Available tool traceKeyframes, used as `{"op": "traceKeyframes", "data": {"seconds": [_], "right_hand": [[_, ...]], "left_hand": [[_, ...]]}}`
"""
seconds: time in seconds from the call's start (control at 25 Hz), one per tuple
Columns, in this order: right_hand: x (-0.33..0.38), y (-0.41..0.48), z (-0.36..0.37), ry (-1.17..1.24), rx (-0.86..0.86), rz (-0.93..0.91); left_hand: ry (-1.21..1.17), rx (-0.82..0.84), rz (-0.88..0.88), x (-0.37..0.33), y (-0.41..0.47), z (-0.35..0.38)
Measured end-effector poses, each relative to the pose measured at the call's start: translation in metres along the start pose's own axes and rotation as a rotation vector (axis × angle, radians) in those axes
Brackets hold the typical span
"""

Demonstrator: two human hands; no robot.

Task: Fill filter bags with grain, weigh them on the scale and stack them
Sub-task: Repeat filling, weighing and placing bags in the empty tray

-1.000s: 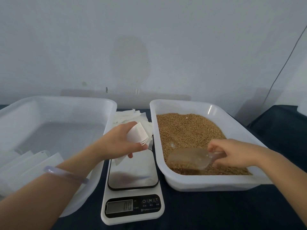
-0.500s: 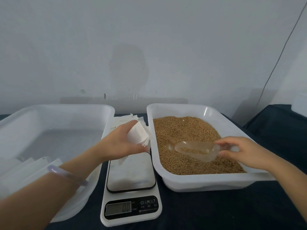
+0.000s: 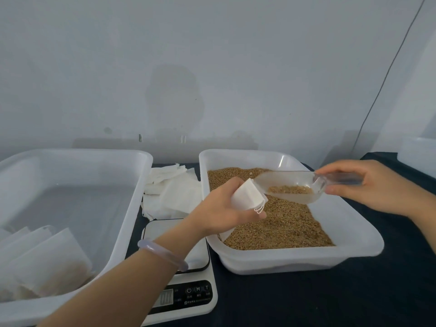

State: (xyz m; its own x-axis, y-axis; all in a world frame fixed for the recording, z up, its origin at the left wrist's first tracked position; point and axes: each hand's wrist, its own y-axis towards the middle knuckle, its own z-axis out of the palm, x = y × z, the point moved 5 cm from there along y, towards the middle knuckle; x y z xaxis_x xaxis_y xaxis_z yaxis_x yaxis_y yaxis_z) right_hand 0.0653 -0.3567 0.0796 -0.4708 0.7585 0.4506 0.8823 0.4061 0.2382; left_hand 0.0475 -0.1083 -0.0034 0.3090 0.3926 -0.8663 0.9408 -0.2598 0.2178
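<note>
While a white filter bag [image 3: 247, 197] is gripped by the left hand [image 3: 219, 213], a clear plastic scoop [image 3: 290, 182] is pinched by the right hand [image 3: 372, 185].

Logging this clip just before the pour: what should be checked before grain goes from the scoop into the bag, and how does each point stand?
1. Left hand grips the filter bag: ok.
2. Right hand holds the scoop by its handle: ok.
3. Grain in the scoop: ok, a small load.
4. Scoop lip at the bag's top edge: ok.
5. Bag mouth open toward the scoop: cannot tell.
6. Bag and scoop above the grain tub, so spills would likely fall back in: ok.
</note>
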Motion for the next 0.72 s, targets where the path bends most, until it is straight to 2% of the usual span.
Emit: {"op": "traceKeyframes", "data": {"seconds": [0.2, 0.36, 0.52, 0.72], "right_hand": [[0.013, 0.012, -0.007, -0.153, -0.012, -0.063], [0.029, 0.023, -0.013, -0.367, 0.013, -0.152], [0.044, 0.032, -0.015, -0.507, 0.031, -0.175], [0.064, 0.036, -0.019, -0.638, -0.088, -0.259]], "left_hand": [[-0.013, -0.036, 0.004, 0.007, 0.001, 0.003], [0.093, -0.085, -0.032, 0.010, 0.004, 0.006], [0.195, -0.037, -0.117, 0.011, 0.010, 0.009], [0.210, -0.071, -0.123, 0.008, 0.010, 0.012]]}}
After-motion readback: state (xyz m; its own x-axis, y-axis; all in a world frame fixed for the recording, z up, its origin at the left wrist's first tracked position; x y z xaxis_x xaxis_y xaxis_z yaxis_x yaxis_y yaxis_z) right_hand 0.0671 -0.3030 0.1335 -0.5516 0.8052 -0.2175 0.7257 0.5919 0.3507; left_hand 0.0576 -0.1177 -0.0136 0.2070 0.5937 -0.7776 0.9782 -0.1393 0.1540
